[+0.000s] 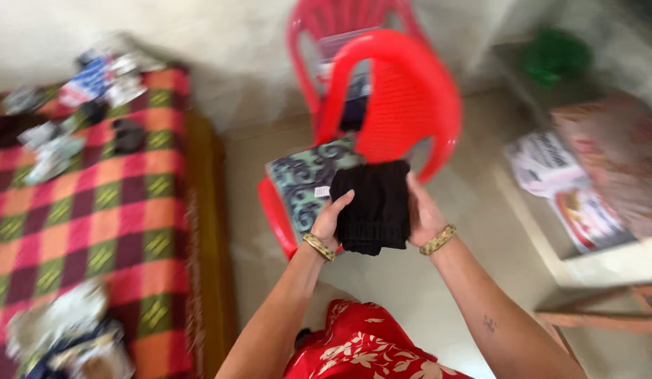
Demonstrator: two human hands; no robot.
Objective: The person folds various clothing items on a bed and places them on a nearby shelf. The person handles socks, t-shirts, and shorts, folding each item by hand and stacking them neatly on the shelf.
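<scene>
A folded black knitted garment (pixel 373 205) is held between both hands over a red plastic chair (pixel 403 98). My left hand (pixel 331 216) grips its left edge, with a gold bangle on the wrist. My right hand (pixel 422 213) presses its right edge and wears a matching bangle. A folded green patterned cloth (pixel 306 179) lies on the chair seat just left of the garment. A second red chair (pixel 319 21) stands behind the first.
A bed with a red, orange and green checked cover (pixel 101 217) fills the left, strewn with small items and clothes. A low shelf (pixel 585 267) with printed bags and a green object stands at the right. Pale floor lies between.
</scene>
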